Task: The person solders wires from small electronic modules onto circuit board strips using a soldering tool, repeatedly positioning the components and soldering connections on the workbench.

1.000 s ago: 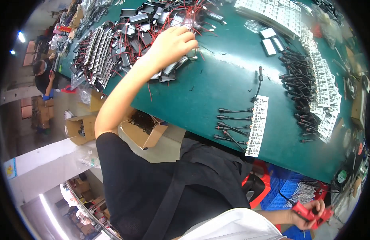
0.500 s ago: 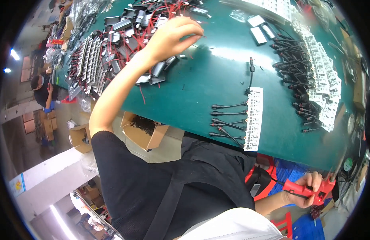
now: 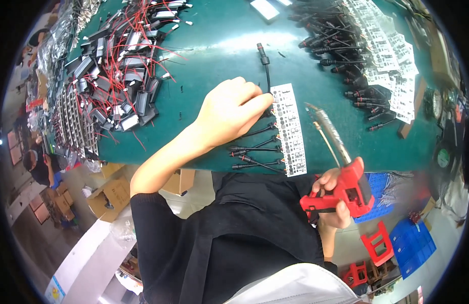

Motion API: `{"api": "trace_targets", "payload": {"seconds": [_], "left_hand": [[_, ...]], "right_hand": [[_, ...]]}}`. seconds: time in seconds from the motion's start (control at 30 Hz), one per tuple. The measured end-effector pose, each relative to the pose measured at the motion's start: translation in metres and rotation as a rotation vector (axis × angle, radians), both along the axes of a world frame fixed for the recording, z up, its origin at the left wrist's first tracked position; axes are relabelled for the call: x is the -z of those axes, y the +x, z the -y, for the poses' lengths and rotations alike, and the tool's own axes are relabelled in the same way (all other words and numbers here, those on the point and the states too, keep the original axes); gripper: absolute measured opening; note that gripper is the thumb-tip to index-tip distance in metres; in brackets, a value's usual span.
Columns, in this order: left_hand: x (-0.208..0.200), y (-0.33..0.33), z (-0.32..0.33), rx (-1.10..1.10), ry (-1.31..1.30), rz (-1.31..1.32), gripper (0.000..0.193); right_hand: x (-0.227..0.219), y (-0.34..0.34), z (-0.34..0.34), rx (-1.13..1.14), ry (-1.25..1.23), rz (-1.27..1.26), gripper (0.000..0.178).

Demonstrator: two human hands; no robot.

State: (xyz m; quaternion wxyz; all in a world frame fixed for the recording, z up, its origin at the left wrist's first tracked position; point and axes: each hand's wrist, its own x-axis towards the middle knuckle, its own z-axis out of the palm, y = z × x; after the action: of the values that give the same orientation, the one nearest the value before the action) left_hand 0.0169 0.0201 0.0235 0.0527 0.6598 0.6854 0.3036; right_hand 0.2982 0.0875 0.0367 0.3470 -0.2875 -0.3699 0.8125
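Observation:
My left hand (image 3: 232, 109) rests on the green table (image 3: 214, 55), fingertips pinched at a black cable lead beside a white strip of small circuit boards (image 3: 290, 129). Several black cable leads (image 3: 254, 149) lie in a row against that strip. Another black cable with a connector (image 3: 265, 61) runs up from my fingers. My right hand (image 3: 335, 195) grips a red soldering gun (image 3: 348, 185) at the table's near edge, its long metal tip (image 3: 325, 129) pointing up toward the strip.
A heap of black modules with red wires (image 3: 123, 76) fills the table's left. More black cables (image 3: 335, 40) and white board strips (image 3: 391, 66) lie at the right. Cardboard boxes (image 3: 110, 197), a blue crate (image 3: 379, 190) and red stools (image 3: 379, 243) stand on the floor.
My left hand left the module heap and came right to the board strip. My right hand rose from low beside me, bringing the red soldering gun up to the table edge.

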Motion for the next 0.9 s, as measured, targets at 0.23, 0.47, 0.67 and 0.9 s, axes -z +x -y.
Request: {"api": "trace_targets", "payload": {"seconds": [0.23, 0.47, 0.67, 0.9], "left_hand": [[0.01, -0.01, -0.012, 0.095, 0.113, -0.393, 0.015], [0.012, -0.017, 0.009, 0.187, 0.072, -0.354, 0.02], [0.017, -0.014, 0.026, 0.095, 0.042, -0.098, 0.021], [0.012, -0.021, 0.012, 0.025, 0.11, -0.021, 0.029]], "right_hand": [[0.01, -0.015, 0.009, -0.037, -0.201, -0.25, 0.087], [0.026, -0.031, 0.018, 0.094, -0.16, -0.272, 0.09], [0.023, -0.034, 0.018, 0.069, -0.073, -0.242, 0.088], [0.009, -0.031, 0.015, -0.019, -0.048, -0.035, 0.092]]}}
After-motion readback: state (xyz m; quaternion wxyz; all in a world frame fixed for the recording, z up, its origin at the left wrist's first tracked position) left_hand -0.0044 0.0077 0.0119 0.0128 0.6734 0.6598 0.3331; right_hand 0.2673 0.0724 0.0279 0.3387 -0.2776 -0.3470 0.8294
